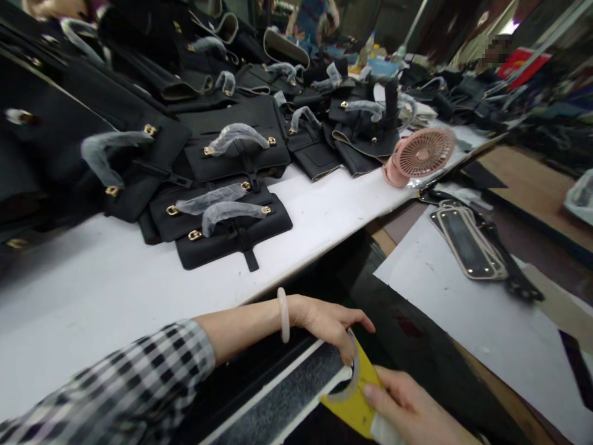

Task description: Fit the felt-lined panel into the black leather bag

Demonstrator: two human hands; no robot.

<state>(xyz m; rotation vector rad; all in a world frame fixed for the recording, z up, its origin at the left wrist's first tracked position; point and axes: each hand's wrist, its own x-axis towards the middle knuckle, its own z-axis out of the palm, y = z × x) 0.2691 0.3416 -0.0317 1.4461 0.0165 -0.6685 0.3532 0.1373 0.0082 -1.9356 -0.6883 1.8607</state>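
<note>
Right hand (pixel 402 402) pinches yellow piece (pixel 356 405); left hand (pixel 324 318) half curled at its curved rim, can't tell if gripping; probably light, stiffish; hold outer edge.

This looks like a leather-goods workshop. Beyond and to the left of the pink fan (pixel 424 153), black bags (pixel 236 143) with plastic-wrapped handles (pixel 238 137) lie heaped along a white worktable (pixel 319 201); to its right, loose straps (pixel 503 250) and pale-edged dark panels (pixel 467 242) sit on white sheeting (pixel 445 290).
</note>
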